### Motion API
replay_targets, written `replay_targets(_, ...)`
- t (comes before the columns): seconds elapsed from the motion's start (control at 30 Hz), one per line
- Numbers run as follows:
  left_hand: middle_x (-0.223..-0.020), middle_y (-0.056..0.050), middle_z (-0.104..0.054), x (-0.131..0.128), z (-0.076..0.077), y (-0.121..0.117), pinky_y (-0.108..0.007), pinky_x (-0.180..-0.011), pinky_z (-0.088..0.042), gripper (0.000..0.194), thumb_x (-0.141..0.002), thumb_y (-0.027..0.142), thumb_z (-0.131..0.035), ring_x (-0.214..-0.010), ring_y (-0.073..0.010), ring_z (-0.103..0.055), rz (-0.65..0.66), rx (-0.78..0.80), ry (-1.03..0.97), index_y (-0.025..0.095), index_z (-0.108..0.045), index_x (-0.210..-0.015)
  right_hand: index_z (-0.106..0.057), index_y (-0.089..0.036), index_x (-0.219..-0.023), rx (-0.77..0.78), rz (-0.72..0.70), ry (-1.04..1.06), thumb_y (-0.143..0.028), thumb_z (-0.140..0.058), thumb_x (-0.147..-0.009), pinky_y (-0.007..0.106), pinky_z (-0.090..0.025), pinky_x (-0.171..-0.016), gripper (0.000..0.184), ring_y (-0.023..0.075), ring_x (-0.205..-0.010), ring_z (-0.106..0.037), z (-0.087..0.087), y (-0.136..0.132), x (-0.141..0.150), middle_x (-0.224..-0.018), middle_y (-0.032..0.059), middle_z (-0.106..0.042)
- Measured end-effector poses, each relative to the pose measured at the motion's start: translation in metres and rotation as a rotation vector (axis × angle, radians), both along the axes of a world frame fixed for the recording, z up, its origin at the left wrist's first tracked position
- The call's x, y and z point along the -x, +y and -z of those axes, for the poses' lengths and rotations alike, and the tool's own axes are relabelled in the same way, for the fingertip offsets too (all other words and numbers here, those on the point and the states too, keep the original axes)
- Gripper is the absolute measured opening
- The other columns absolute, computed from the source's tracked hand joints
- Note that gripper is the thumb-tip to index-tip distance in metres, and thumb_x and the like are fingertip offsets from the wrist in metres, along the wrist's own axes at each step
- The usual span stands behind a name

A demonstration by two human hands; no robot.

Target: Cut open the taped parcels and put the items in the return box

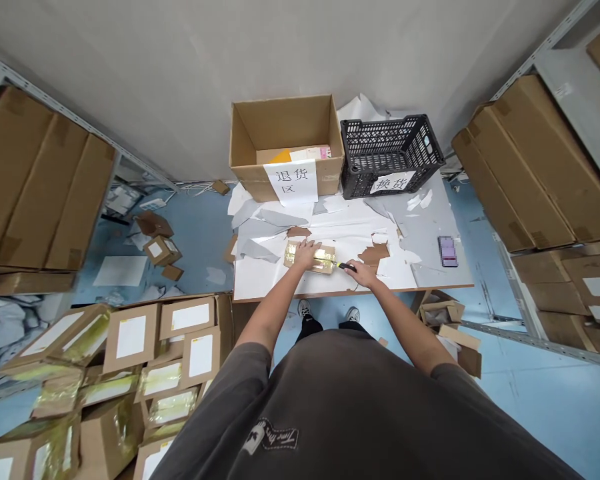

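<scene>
A small cardboard box (325, 261) wrapped in yellowish tape lies on the white-covered table near its front edge. My left hand (306, 255) rests on top of the box, its fingers spread flat across it. In my right hand (363, 273) is a box cutter (347, 267) with a black and yellow-green handle, gripped in closed fingers. The cutter's tip points left and meets the right end of the box. Torn white paper and brown patches surround the box on the tabletop.
Behind stand a large open carton (250, 180) with a paper sign and a black plastic crate (350, 180). A phone (449, 252) lies at the table's right. Taped parcels (130, 337) pile up at left. Shelves with long cartons (530, 167) flank both sides.
</scene>
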State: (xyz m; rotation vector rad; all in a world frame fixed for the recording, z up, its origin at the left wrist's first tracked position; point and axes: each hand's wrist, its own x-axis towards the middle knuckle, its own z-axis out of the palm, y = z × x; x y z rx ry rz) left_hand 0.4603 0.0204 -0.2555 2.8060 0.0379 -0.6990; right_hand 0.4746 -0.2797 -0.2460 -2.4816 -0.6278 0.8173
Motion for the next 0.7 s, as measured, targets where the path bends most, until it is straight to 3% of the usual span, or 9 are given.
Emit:
replay_targets(0.13, -0.173, -0.011, -0.044, 0.009, 0.002, 0.000, -0.055, -0.134, -0.021, 0.072, -0.101, 0.045, -0.068, -0.163, -0.0387, -0.030, 0.034, 0.003, -0.096, 0.028, -0.046, -0.168, -0.065, -0.025, -0.136, 0.056, -0.073, -0.070, -0.052, -0.046, -0.111, 0.036, -0.050, -0.088, 0.042, 0.0300, -0.113, -0.069, -0.002, 0.002, 0.003, -0.130, 0.0121, -0.074)
replay_targets(0.33, -0.170, -0.024, -0.043, 0.028, 0.016, -0.003, -0.065, -0.133, -0.017, 0.062, -0.110, 0.035, -0.046, -0.166, -0.0413, -0.025, 0.091, 0.049, -0.225, 0.013, -0.043, -0.168, -0.065, -0.026, -0.135, 0.087, -0.099, -0.107, -0.050, -0.054, -0.109, 0.034, -0.049, -0.088, 0.037, 0.0294, -0.111, -0.069, -0.001, 0.001, 0.002, -0.126, 0.0120, -0.073)
replay_targets(0.53, -0.170, -0.028, -0.042, 0.029, 0.029, -0.001, -0.070, -0.131, -0.022, 0.058, -0.107, 0.032, -0.054, -0.166, -0.0406, -0.026, 0.030, 0.234, -0.261, 0.015, -0.049, -0.162, -0.067, -0.029, -0.132, -0.010, -0.034, -0.073, -0.050, -0.062, -0.105, 0.036, -0.050, -0.092, 0.035, 0.0305, -0.115, -0.066, -0.004, -0.002, -0.006, -0.127, 0.0100, -0.072)
replay_targets(0.7, -0.169, -0.026, -0.044, 0.025, 0.032, -0.003, -0.068, -0.133, -0.020, 0.059, -0.104, 0.033, -0.061, -0.166, -0.0398, -0.027, -0.007, 0.258, -0.269, 0.016, -0.052, -0.160, -0.067, -0.028, -0.134, -0.014, -0.023, -0.071, -0.050, -0.062, -0.105, 0.037, -0.050, -0.094, 0.036, 0.0321, -0.118, -0.064, -0.007, 0.002, -0.009, -0.126, 0.0109, -0.073)
